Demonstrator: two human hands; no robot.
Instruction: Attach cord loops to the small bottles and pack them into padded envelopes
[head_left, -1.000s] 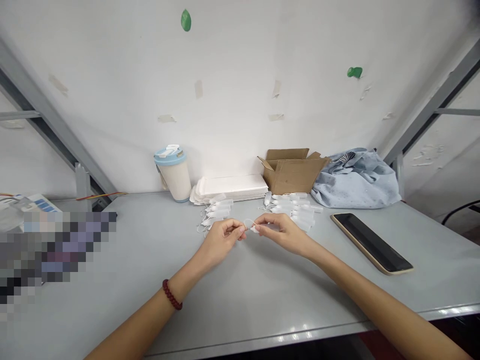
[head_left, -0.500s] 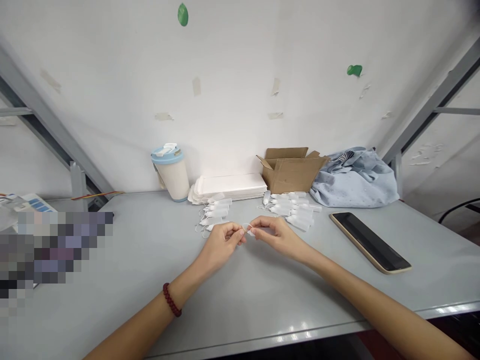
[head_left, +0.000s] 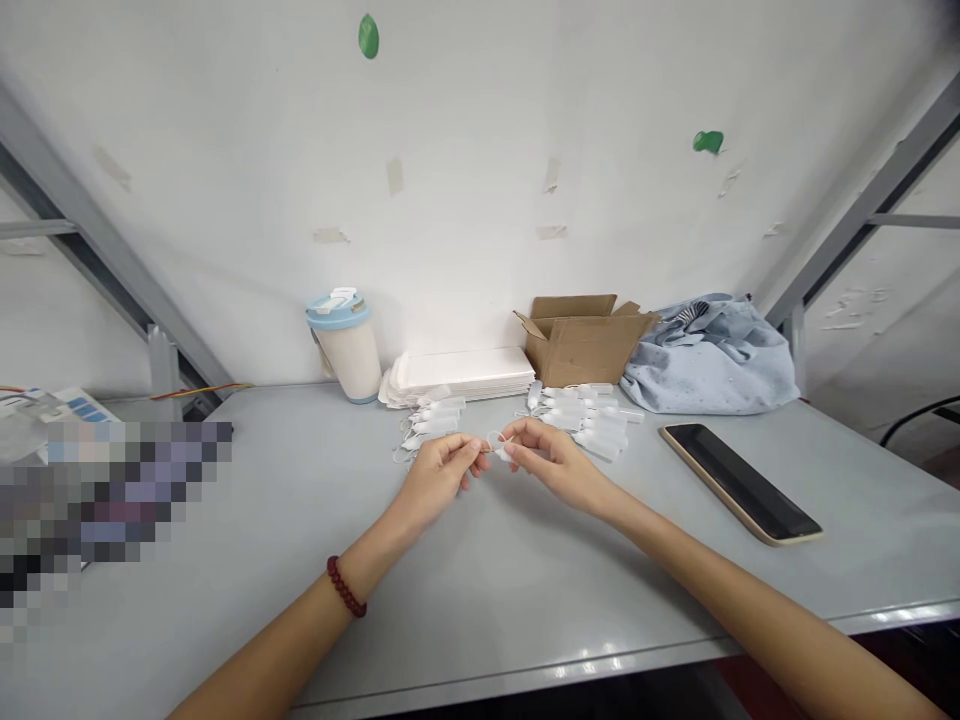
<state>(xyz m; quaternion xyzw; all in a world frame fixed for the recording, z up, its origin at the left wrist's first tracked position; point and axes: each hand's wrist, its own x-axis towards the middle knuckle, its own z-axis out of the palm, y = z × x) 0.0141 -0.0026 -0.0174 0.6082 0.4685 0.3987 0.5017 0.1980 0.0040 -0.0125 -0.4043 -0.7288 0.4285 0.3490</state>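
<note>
Both hands meet above the table, fingers in a pinch. My right hand [head_left: 551,462] holds a small white translucent piece with a thin loop [head_left: 496,441] standing up from it. My left hand [head_left: 444,474] pinches close to the loop's left side; the tiny thing at its fingertips is too small to make out. Just behind the left hand lies a group of white translucent tubes [head_left: 441,412] with cord loops. More such tubes [head_left: 592,418] are spread behind the right hand.
A stack of flat white boxes [head_left: 465,373] stands by the wall, between a blue-lidded cup [head_left: 352,350] and an open cardboard box [head_left: 592,350]. A light blue cloth [head_left: 712,365] lies at the back right. The phone [head_left: 739,482] rests right of my arm.
My left hand has drawn slightly left, so a small gap shows between the fingertips. The loop now stands out more clearly at my right fingertips.
</note>
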